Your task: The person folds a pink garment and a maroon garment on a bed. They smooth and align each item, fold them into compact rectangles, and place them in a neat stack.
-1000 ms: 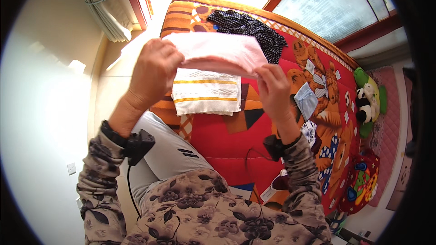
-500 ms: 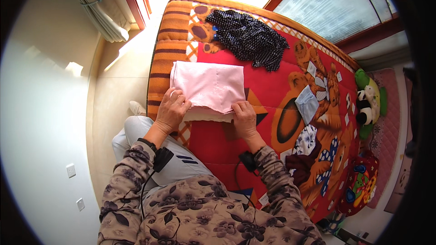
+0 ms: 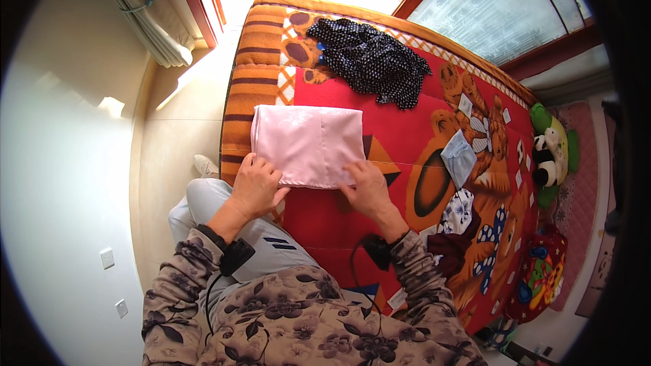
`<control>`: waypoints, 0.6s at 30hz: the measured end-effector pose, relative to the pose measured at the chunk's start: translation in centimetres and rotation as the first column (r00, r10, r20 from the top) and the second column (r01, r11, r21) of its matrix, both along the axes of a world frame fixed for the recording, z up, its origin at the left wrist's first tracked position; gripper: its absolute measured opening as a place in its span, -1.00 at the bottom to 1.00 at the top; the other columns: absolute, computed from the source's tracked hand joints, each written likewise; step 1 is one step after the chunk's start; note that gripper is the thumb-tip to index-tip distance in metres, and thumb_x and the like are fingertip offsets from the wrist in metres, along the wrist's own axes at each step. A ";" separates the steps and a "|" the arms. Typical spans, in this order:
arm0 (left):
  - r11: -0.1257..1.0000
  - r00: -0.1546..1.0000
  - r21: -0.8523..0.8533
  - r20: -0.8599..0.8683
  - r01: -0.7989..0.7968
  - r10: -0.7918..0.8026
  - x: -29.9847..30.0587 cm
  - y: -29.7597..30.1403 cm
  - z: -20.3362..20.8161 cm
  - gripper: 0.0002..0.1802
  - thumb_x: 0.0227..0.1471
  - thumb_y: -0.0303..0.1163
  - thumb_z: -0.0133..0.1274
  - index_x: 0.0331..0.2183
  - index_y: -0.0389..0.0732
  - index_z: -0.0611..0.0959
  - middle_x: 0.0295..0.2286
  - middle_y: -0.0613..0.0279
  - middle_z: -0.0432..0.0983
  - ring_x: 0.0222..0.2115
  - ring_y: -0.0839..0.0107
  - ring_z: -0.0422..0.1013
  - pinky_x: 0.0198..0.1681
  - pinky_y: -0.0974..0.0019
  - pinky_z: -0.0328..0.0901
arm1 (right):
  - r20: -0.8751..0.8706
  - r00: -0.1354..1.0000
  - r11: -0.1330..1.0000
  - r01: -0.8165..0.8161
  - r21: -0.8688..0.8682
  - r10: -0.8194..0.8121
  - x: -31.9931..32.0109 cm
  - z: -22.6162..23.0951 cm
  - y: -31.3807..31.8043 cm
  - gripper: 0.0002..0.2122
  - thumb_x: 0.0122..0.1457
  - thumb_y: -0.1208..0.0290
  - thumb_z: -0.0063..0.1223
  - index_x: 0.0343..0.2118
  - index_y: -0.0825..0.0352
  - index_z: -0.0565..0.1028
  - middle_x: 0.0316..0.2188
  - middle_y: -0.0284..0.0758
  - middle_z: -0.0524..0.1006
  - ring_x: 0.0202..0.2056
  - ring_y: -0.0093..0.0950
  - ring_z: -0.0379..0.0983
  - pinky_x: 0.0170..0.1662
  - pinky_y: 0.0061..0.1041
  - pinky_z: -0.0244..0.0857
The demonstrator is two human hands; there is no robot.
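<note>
Your left forearm, in a beige sleeve printed with dark flowers (image 3: 178, 285), rises from the lower left of the frame and angles up and right, a small black box-shaped device (image 3: 237, 253) strapped at the wrist. Your left hand (image 3: 256, 184) is palm down left of centre, fingers bent over the lower left corner of a folded, smooth pale-pink cloth (image 3: 308, 144), thumb pointing right along its lower edge. Whether you are pinching that corner, you cannot tell from this view.

The pink cloth lies flat in the middle of the frame, beyond and between your hands, on a red and orange bear-patterned blanket (image 3: 325, 227).

Your right hand (image 3: 367, 186) meets its lower right corner, fingers spread over the fabric and thumb by the lower edge; here too, a pinch can't be made out. Your right forearm slants down to the lower right. Above, in the upper middle, lies a crumpled black cloth with white dots (image 3: 373, 61); right of centre is a light-blue pleated face mask (image 3: 459, 157).
</note>
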State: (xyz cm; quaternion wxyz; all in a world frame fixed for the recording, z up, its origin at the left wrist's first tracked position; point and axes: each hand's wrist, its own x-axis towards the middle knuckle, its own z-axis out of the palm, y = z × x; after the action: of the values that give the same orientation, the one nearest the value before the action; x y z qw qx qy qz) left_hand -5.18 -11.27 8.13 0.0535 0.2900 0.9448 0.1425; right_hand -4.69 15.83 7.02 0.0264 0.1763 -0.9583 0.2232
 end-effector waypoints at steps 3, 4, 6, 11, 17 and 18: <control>0.952 0.985 0.297 -0.122 -0.077 0.118 -3.0 2.0 0.3 -0.78 -0.06 -0.32 0.06 -0.37 -0.28 0.57 -0.33 0.09 0.45 -0.24 0.17 0.36 0.04 0.17 0.13 | -0.037 0.995 0.987 0.089 -0.133 -0.095 -3.0 0.4 -1.9 -0.69 0.00 0.44 0.07 -0.15 0.36 0.41 -0.14 -0.18 0.41 -0.06 -0.21 0.30 0.00 -0.31 0.18; 0.938 0.978 0.330 -0.139 -0.101 0.154 -4.5 3.0 -0.1 -0.66 -0.02 -0.25 0.01 -0.23 -0.27 0.54 -0.22 0.06 0.42 -0.12 0.18 0.31 0.06 0.17 0.11 | -0.112 0.988 0.985 0.090 -0.148 -0.107 -4.4 -0.3 -3.3 -0.67 0.02 0.44 0.05 -0.12 0.38 0.39 -0.11 -0.17 0.39 -0.02 -0.21 0.27 0.04 -0.31 0.15; 0.943 0.955 0.308 -0.222 -0.123 0.197 -6.9 5.2 -1.6 -0.62 0.01 -0.28 -0.02 -0.14 -0.27 0.50 -0.11 0.02 0.37 -0.03 0.12 0.25 0.09 0.16 0.08 | -0.201 0.974 0.989 0.084 -0.122 -0.108 -6.3 -2.3 -5.9 -0.62 0.06 0.43 -0.02 -0.04 0.43 0.34 -0.03 -0.13 0.35 0.06 -0.20 0.21 0.11 -0.30 0.08; 0.939 0.941 0.103 -0.053 -0.327 0.334 -7.6 5.0 -6.3 -0.37 0.07 0.00 -0.13 0.08 -0.18 0.33 0.11 0.02 0.15 0.16 0.10 0.01 0.20 0.09 -0.12 | -0.034 0.981 0.971 0.191 0.145 -0.188 -7.6 -7.5 -6.9 -0.44 0.14 0.17 -0.12 0.13 0.44 0.17 0.17 -0.10 0.15 0.24 -0.22 -0.04 0.26 -0.26 -0.21; 0.902 0.902 0.042 -0.028 -0.429 0.430 -6.6 2.9 -9.2 -0.25 0.00 0.17 -0.13 0.16 0.03 0.23 0.21 0.15 -0.08 0.25 0.20 -0.24 0.23 -0.04 -0.32 | 0.005 0.949 0.924 0.305 0.230 -0.315 -7.1 -9.5 -2.4 -0.34 0.13 -0.06 -0.19 0.21 0.27 0.10 0.26 -0.22 -0.02 0.29 -0.25 -0.24 0.27 -0.09 -0.44; 0.899 0.899 0.048 -0.026 -0.436 0.438 -6.6 2.9 -9.3 -0.24 -0.01 0.18 -0.12 0.16 0.03 0.23 0.21 0.14 -0.08 0.25 0.19 -0.24 0.23 -0.04 -0.32 | 0.014 0.946 0.929 0.316 0.194 -0.324 -7.1 -9.6 -2.1 -0.34 0.13 -0.06 -0.19 0.21 0.26 0.09 0.26 -0.22 -0.03 0.29 -0.25 -0.24 0.27 -0.09 -0.44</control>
State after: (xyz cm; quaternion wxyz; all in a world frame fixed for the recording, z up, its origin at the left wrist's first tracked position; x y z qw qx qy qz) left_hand -11.75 -8.33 -1.19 -0.0030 0.0744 0.9835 0.1649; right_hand -11.78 13.69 -2.58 0.0236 0.0143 -0.9914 0.1280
